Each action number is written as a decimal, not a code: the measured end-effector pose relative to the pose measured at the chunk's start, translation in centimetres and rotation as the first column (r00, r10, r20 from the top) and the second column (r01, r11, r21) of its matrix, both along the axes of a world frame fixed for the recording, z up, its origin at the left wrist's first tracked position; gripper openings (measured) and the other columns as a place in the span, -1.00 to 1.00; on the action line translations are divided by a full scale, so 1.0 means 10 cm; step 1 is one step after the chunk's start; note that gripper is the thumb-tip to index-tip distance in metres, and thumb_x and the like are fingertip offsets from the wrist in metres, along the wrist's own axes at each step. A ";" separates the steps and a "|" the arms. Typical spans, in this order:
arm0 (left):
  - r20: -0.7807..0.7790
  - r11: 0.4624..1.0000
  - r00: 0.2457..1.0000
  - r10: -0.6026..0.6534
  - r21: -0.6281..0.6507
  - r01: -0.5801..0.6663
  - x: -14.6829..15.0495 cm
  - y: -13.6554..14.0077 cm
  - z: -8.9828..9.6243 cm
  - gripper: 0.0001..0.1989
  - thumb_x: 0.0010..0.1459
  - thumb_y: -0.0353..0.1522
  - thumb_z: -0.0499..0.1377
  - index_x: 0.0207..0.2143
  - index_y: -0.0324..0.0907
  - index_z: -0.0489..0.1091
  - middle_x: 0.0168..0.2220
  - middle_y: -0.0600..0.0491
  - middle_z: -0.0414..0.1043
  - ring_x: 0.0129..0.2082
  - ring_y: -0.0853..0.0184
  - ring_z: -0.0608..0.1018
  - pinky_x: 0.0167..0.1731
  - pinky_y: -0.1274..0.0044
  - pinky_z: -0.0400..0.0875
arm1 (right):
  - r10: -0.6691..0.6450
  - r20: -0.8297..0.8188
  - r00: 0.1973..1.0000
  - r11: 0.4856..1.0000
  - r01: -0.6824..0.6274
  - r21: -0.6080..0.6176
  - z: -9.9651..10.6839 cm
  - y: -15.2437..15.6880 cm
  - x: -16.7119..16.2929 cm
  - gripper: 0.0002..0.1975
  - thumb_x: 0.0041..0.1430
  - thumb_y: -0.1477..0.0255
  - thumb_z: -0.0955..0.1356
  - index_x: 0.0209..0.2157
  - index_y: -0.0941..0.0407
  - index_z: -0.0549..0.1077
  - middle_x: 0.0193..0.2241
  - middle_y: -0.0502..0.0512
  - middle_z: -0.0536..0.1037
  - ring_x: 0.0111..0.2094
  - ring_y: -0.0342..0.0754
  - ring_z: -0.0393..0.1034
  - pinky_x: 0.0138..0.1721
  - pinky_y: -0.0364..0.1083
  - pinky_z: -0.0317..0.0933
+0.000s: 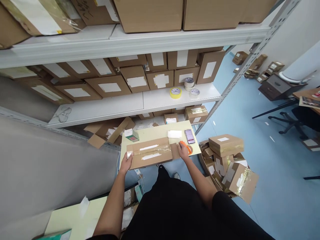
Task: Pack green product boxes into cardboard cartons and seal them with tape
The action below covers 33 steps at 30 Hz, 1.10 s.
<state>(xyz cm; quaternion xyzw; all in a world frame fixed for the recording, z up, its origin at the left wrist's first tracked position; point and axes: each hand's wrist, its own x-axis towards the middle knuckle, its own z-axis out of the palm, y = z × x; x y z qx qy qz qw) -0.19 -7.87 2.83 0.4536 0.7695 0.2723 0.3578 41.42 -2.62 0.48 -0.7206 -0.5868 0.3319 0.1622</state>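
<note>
A flat cardboard box (150,150) lies on the pale yellow tabletop (155,131). Two white label strips and clear tape show on its top, and a flap (175,151) sticks out from its right end. My left hand (126,163) grips the box's left end, beside a shiny bit of tape. At the flap's right edge, my right hand (183,151) is closed around an orange tape dispenser (186,146); part of it is hidden by the fingers. A small green and white box (131,135), white labels (174,134) and a phone (189,136) lie behind.
Metal shelving (140,40) packed with cartons rises directly beyond the table. Tape rolls, one a yellow roll (175,93), sit on the middle shelf. A heap of cardboard boxes (226,146) stands on the floor at right. Another table (75,213) is at lower left.
</note>
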 end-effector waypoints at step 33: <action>0.431 0.916 0.887 0.168 0.264 -0.302 0.54 -0.19 1.66 -0.41 0.14 0.01 0.28 0.10 -0.17 0.53 0.09 -0.06 0.58 0.14 0.09 0.54 0.16 0.33 0.40 | 0.050 -0.693 0.719 0.930 0.220 0.296 1.63 -0.20 0.05 -0.34 0.33 -0.10 0.26 0.22 0.08 0.36 0.16 0.26 0.54 0.16 0.16 0.45 0.19 0.14 0.31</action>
